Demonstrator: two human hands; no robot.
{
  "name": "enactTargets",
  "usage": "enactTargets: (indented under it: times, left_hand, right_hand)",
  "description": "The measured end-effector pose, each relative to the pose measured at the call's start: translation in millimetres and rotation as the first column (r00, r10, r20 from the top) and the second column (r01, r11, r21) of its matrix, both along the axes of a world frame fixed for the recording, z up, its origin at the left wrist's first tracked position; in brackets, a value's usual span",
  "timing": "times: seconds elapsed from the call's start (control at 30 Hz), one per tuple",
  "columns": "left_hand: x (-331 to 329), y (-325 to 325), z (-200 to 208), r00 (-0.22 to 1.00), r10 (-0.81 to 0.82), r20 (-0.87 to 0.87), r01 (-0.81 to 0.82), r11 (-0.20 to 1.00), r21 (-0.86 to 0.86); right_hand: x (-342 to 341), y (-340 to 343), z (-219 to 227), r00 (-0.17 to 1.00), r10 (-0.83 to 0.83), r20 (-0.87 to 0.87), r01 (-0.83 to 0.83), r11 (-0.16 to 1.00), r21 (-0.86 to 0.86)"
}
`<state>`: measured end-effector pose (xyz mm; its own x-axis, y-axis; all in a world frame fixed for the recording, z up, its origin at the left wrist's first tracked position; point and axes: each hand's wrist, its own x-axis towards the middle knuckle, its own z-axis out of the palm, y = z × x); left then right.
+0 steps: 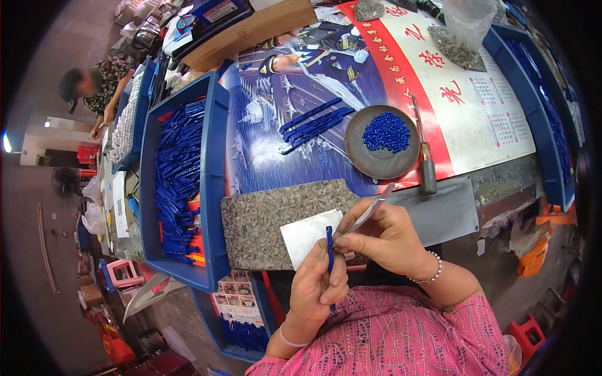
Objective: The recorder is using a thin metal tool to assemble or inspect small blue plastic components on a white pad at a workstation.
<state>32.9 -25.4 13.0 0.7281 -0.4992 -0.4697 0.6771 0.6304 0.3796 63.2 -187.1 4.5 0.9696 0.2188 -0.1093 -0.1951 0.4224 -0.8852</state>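
Observation:
My left hand (311,283) is closed around a slim blue plastic strip (330,239), held upright close to my body. In my right hand (392,235) is a pair of metal tweezers (371,212), its fingers pinched beside the strip's upper part. Whether the tweezer tips touch the strip is hard to see. Behind the hands, a white paper square (302,237) lies on a speckled stone slab (263,216). Farther back, a round dark dish (369,161) carries a heap of small blue pieces (385,131). Several similar blue strips (315,125) lie left of the dish.
A blue bin (216,163) full of blue strips stands left; another blue bin (523,94) edges the right. The screwdriver (427,169) lies right of the dish on a printed poster (476,150). Another person (110,84) works at the far left.

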Motion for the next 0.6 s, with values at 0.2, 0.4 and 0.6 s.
enactTargets:
  times: [0.2, 0.4, 0.6]
  left_hand:
    - [2.7, 1.2, -1.8, 1.0, -0.002, -0.014, 0.002, 1.0, 0.007]
    - [2.6, 0.7, -0.2, 1.0, -0.007, 0.002, 0.007, 1.0, 0.005]
    - [1.6, 0.8, -0.6, 1.0, 0.002, -0.004, -0.002, 0.999, 0.037]
  right_hand:
    - [1.9, 1.4, 0.6, 1.0, -0.009, -0.014, 0.01, 0.999, 0.043]
    - [2.9, 2.1, 0.4, 1.0, -0.003, -0.007, 0.003, 0.998, 0.064]
    - [3.9, 1.7, -4.7, 0.986, 0.004, 0.167, 0.03, 0.98, -0.195]
